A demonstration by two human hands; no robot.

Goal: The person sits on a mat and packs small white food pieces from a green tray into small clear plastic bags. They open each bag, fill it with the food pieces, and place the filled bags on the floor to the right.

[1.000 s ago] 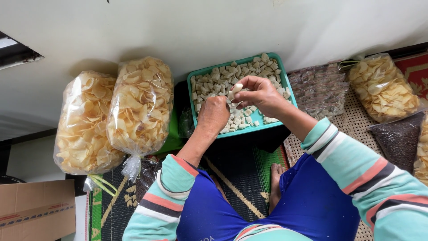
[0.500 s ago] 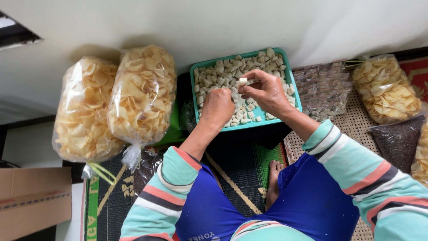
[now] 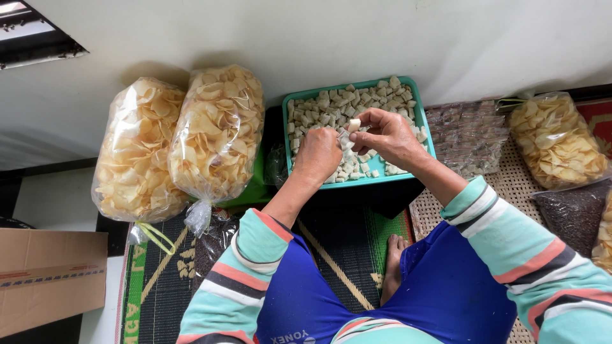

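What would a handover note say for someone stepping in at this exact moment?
Left hand: closed over the green plastic tray, what it grips is hidden.
Right hand: pinching one small pale dough-like piece above the tray.
Tray sits against the wall, mostly full of the same pale pieces.
Two clear bags of yellow crackers stand to the left, another lies to the right.
Done: cannot tell from this view. Left: most pieces lie in the tray.
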